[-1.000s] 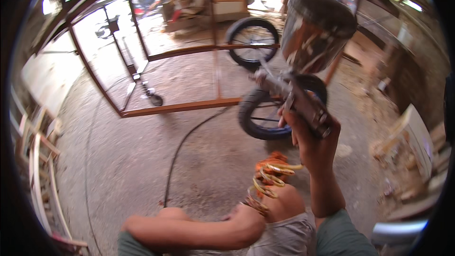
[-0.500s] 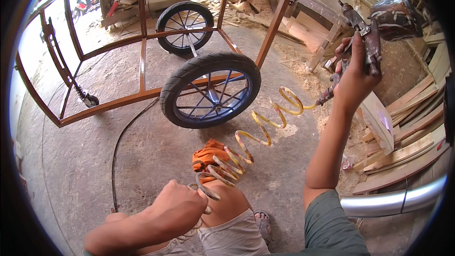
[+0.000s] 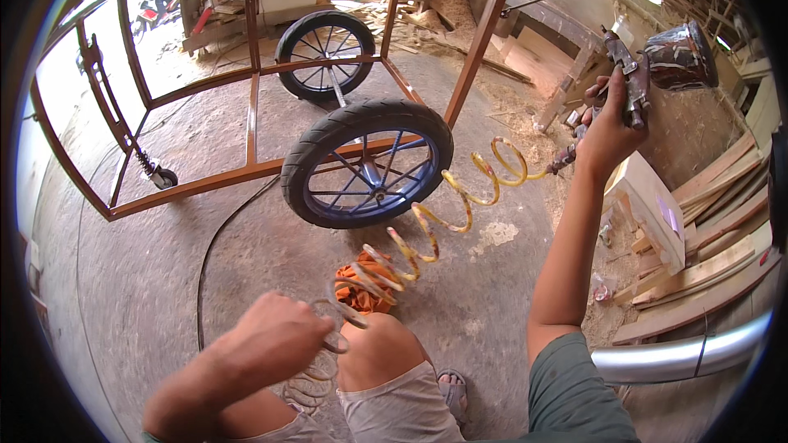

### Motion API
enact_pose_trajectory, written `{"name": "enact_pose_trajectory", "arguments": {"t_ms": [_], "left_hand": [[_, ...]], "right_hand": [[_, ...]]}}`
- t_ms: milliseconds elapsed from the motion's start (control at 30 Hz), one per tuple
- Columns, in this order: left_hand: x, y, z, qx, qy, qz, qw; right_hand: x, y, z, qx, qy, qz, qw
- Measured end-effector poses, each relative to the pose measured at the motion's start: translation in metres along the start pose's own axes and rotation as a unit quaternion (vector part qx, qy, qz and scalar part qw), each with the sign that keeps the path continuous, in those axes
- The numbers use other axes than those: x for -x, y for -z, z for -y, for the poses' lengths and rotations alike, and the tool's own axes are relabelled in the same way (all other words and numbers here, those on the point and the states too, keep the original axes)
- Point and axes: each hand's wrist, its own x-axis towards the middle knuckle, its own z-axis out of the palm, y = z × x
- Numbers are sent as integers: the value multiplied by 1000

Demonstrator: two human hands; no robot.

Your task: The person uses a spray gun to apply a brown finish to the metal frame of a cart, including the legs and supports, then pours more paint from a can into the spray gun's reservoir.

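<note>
Right hand (image 3: 606,133): was raised to the upper right, its fingers (image 3: 593,97) wrapped tight around the grip of a paint-crusted metal spray gun (image 3: 630,78) with a dented steel cup (image 3: 680,56) lying off to its right.
Left hand (image 3: 271,338): sat low, just above the knee, fingers curled closed on the near turns of the yellow coiled air hose (image 3: 443,213).
Hose: ran in loops from the left fingers up and rightward to the gun's base, slack rather than stretched.
Progress: judging by the pose, the gun was in hand and the hose gathered, but the nozzle pointed away from the rust-brown metal cart frame (image 3: 250,172); no fresh coat could be told on it, so the spraying itself looked yet to come.
Room: bare concrete floor (image 3: 148,279) lay open ahead of the left fingers.
Edges: the black-tyred blue-spoked wheel (image 3: 367,162) stood just beyond the hose; stacked pale timber offcuts (image 3: 698,246) crowded close under the right fingers.
</note>
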Motion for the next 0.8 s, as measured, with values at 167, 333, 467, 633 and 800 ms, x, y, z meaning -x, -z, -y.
{"name": "enact_pose_trajectory", "arguments": {"t_ms": [167,333,467,633,800], "left_hand": [[51,-5,15,-8,112,-24,993],[112,-18,-11,-31,135,5,990],[127,-36,-8,-3,104,-20,994],[159,-43,-7,15,117,-36,992],[185,-48,-5,11,108,-48,993]], "right_hand": [[34,-24,64,-39,-51,42,997],[83,-64,96,-154,-66,72,983],[115,-80,120,-186,-62,119,973],[145,-107,159,-225,-71,137,962],[180,-139,184,-264,-91,179,944]]}}
